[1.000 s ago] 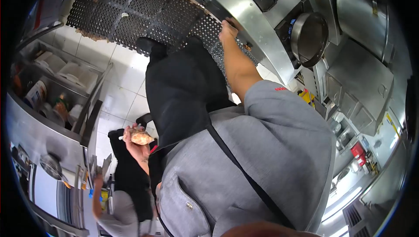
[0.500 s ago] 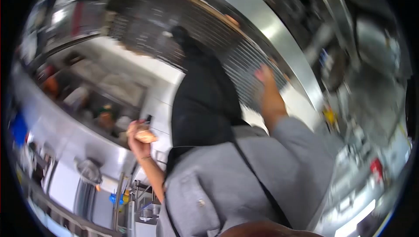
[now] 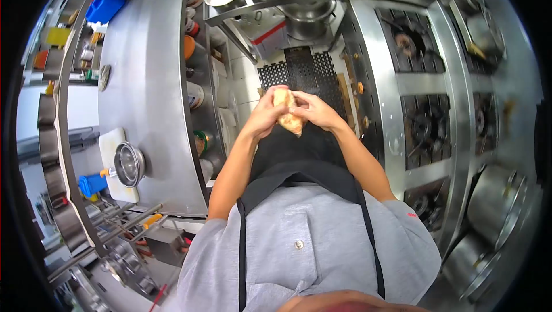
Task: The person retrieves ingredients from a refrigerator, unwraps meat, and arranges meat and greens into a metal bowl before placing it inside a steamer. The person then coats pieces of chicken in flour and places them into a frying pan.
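Observation:
Both hands are in front of the black apron (image 3: pixel 299 151), wrapped about a golden-orange, lumpy thing with a pointed lower end (image 3: pixel 296 125). It resembles a small filled plastic bag, but I cannot tell its exact kind. My left hand (image 3: pixel 265 115) grips its left side, the thumb lying across its front. On its right side, my right hand (image 3: pixel 319 112) closes on it with thumb and fingertips. The fingers behind the thing are hidden.
On the left runs a steel counter (image 3: pixel 149 82) with a metal bowl (image 3: pixel 129 164) on a white cutting board (image 3: pixel 110 142). Gas burners (image 3: pixel 425 128) line the right side. Ahead, a rack (image 3: pixel 276 3) bears several filled metal pots. A black perforated mat (image 3: pixel 313 70) covers the floor.
The view has swung round and steadied. My left hand, holding the golden-orange thing out to the side, has come to the middle. My right hand has joined it and closed on the thing.

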Motion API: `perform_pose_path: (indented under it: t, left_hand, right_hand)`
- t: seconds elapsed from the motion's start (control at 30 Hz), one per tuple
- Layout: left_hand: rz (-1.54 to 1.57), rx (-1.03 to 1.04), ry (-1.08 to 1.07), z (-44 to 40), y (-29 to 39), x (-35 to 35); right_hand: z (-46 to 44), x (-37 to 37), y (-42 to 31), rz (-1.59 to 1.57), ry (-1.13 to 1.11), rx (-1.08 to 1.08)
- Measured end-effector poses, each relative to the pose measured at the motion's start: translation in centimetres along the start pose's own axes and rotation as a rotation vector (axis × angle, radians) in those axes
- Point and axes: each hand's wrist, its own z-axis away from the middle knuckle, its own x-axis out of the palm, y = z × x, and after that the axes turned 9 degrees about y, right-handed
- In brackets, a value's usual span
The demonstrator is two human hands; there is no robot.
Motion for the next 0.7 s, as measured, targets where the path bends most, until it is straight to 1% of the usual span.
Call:
perform_pose_path:
  t: [0.03, 0.07, 0.1, 0.13, 0.17, 0.2, 0.23, 0.27, 0.3, 0.33, 0.4, 0.43, 0.47, 0.53, 0.6, 0.67, 0.7]
  left_hand:
    - [-0.037, 0.021, 0.066, -2.0, 0.4, 0.3]
    - [-0.073, 0.036, 0.132, -4.1, 0.2, 0.1]
    - [-0.133, 0.110, 0.162, -6.1, -0.5, -0.2]
    - [-0.263, 0.140, 0.202, -8.2, -1.3, -0.7]
    - [-0.408, 0.196, 0.250, -10.3, -2.4, -1.4]
    - [-0.556, 0.246, 0.296, -11.9, -2.9, -1.9]
    - [-0.587, 0.198, 0.311, -12.3, -1.3, -1.3]
    - [-0.679, 0.237, 0.361, -12.8, -0.7, -1.2]
    - [-0.691, 0.242, 0.335, -14.1, 0.0, -1.6]
    - [-0.704, 0.235, 0.304, -14.9, 0.2, -2.1]
    - [-0.725, 0.266, 0.284, -17.2, 1.2, -3.5]
    - [-0.751, 0.295, 0.266, -18.0, 1.5, -4.2]
    - [-0.749, 0.286, 0.237, -18.7, 1.8, -4.7]
    - [-0.818, 0.309, 0.312, -21.0, 4.0, -5.8]
    - [-0.852, 0.326, 0.268, -22.9, 6.4, -6.9]
    - [-0.897, 0.327, 0.234, -24.0, 8.6, -8.3]
    - [-0.841, 0.376, 0.250, -25.0, 9.7, -8.7]
  right_hand:
    - [-1.2, 0.2, -2.4, -0.053, 0.042, 0.100]
    - [-2.8, -0.1, -2.5, -0.033, 0.021, 0.107]
    - [-4.3, -0.8, -1.8, 0.047, 0.083, 0.149]
    - [-5.8, -1.3, -1.2, 0.126, 0.147, 0.188]
    - [-7.1, -1.8, -0.9, 0.084, 0.195, 0.251]
    - [-8.3, -2.2, -0.7, 0.096, 0.188, 0.258]
    - [-9.5, -2.6, -0.6, 0.154, 0.224, 0.339]
    - [-11.0, -3.3, -0.3, 0.214, 0.263, 0.410]
    - [-12.4, -3.9, 1.0, 0.249, 0.325, 0.352]
    - [-13.3, -4.6, 2.4, 0.250, 0.333, 0.364]
    - [-16.5, -6.0, 3.8, 0.530, 0.322, 0.257]
    - [-17.7, -5.8, 3.6, 0.743, 0.343, 0.191]
    - [-18.3, -5.3, 3.7, 0.742, 0.369, 0.206]
    - [-21.6, -3.9, 2.8, 0.901, 0.490, 0.128]
    - [-24.2, -2.8, 1.0, 0.850, 0.524, 0.099]
    - [-26.9, -1.8, 0.0, 0.914, 0.624, 0.110]
    - [-28.0, -1.7, -0.7, 0.954, 0.635, 0.067]
